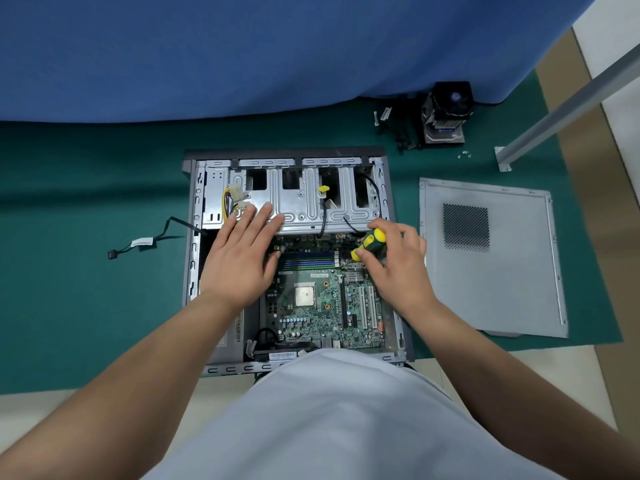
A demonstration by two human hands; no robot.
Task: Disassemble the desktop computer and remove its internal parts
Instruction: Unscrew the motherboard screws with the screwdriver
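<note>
Computer case [194, 237] lies open on the green mat [86, 306], its near edge hidden by the person's shirt. Side panel [491, 261] lies flat to its right. Motherboard [311, 306] sits inside the case, partly covered by both hands. Left hand [242, 258] rests spread, fingers straight, on the drive cage [304, 202]. Right hand [398, 268] grips a yellow-and-black screwdriver [369, 244]; its tip is hard to make out against the board. Removed cooler [446, 112] stands at the mat's far edge, details blurred.
</note>
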